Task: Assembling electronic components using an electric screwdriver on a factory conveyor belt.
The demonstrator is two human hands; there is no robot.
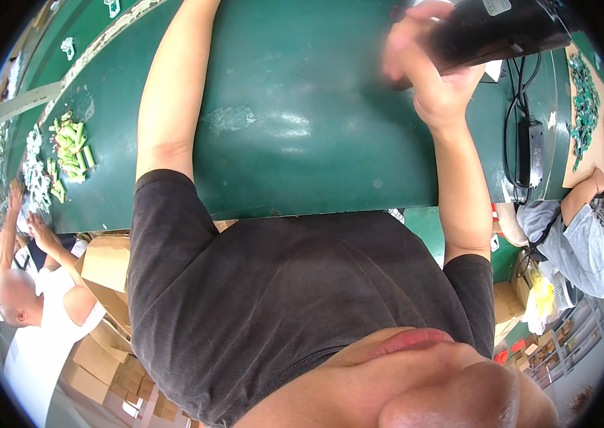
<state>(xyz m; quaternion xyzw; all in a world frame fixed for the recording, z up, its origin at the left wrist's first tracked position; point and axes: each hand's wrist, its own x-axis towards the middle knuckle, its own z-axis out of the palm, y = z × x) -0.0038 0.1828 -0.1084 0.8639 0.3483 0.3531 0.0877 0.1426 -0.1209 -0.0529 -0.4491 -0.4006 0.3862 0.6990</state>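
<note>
At the upper right of the green surface (302,164), our right hand (439,87) curls around the left end of a black, barrel-shaped device (505,32), whose long axis runs mostly crosswise, extending rightward from our grip. We have that hand nearer; our left forearm (175,85) reaches up past the frame (left hand unseen, so we cannot tell its state).

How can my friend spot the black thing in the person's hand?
Find the big green table, then the right hand in the picture's upper right. It holds a thick, rounded black device with a pale sticker, much fatter than the black box on the cables nearby.
</note>
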